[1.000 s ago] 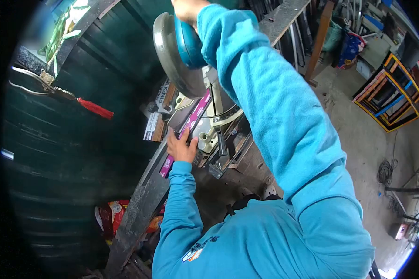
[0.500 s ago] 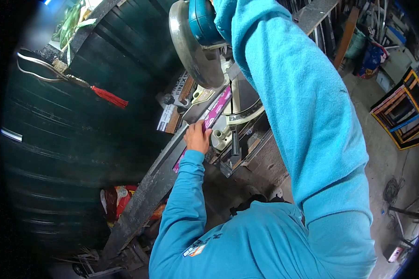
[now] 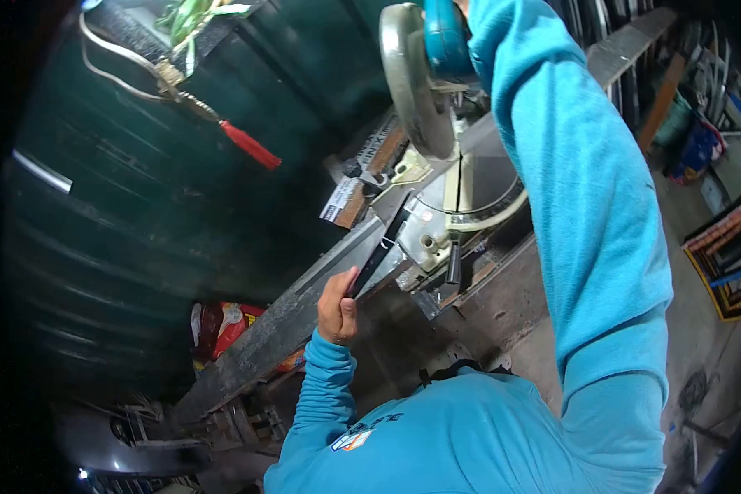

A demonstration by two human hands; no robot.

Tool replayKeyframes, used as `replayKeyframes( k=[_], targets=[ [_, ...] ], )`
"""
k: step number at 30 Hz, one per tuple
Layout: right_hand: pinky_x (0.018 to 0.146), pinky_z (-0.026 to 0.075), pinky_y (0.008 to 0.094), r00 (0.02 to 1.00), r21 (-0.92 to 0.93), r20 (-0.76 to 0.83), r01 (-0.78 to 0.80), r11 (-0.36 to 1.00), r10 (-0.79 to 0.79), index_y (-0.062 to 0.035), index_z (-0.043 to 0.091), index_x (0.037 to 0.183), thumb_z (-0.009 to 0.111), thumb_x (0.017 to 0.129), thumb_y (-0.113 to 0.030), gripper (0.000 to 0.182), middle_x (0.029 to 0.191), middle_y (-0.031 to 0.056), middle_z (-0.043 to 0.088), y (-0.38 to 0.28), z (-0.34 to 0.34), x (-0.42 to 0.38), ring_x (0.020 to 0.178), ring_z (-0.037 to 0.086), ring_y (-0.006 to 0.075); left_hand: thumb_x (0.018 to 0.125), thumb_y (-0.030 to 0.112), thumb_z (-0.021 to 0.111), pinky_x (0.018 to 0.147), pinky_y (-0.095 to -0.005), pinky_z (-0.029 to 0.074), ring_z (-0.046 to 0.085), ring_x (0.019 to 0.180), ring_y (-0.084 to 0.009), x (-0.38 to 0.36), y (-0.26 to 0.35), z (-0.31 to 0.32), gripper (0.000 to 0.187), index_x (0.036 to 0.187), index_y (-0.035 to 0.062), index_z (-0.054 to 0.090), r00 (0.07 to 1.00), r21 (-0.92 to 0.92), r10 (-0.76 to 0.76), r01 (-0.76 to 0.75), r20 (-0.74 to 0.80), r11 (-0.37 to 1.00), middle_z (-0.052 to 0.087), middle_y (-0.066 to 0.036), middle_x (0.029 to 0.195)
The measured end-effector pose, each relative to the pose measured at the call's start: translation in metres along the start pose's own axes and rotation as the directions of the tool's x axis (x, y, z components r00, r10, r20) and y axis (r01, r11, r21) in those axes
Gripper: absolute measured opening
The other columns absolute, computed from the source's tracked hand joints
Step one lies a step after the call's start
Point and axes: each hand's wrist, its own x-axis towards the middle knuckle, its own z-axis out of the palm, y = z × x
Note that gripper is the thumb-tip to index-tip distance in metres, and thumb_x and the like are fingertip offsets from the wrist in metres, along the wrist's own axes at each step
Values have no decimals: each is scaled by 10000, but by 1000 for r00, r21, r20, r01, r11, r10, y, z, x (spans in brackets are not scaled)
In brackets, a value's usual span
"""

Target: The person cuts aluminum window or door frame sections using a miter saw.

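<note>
My left hand (image 3: 337, 309) is closed on the near end of a narrow dark strip (image 3: 374, 265), which slants up along the fence onto the silver base (image 3: 426, 230) of a miter saw. Above the base is the saw's raised round guard (image 3: 403, 74), beside its teal body (image 3: 447, 39). My right hand (image 3: 463, 6) is at the top edge by the teal body; only a sliver of it shows, and its fingers are hidden. A black handle (image 3: 454, 262) sticks out from the saw's front.
A long grey beam (image 3: 259, 350) runs down to the lower left. Wood pieces with printed wrapping (image 3: 343, 202) lie behind the fence. A red tassel (image 3: 251, 146) hangs at the upper left. Coloured frames (image 3: 729, 251) stand on the floor at right.
My left hand has drawn back down the beam, away from the saw. The strip shows a dark face where a pink printed one showed before. The view has shifted, moving the saw rightward.
</note>
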Motion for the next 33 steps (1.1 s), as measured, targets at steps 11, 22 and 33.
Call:
replayKeyframes(
  k=[11,22,33],
  targets=[
    [1016,422,432,999,122,-30,-31,992,35,79,514,1312,477,946,-500,686,1306,262,556,2,-4,-17,1214,538,361,1020,510,334,722,-313,517,623,801,-177,2,16,16,609,1158,-43,550,983,-452,-185,157,-18,878,652,-156,1019],
    [622,602,423,932,309,299,-296,904,203,-19,225,1473,410,983,-557,751,1068,254,606,-21,-22,-50,751,676,313,1026,475,350,755,-300,524,625,830,-167,1,14,18,592,1225,-60,506,967,-688,-254,180,-6,703,648,-178,1023],
    [652,589,426,917,293,303,-348,890,259,11,218,1475,391,977,-585,796,1076,219,620,-25,-23,-53,747,680,292,1018,518,331,692,-342,540,634,765,-206,7,6,29,589,1124,-27,527,931,-714,-341,151,-130,684,643,-174,979]
  ],
)
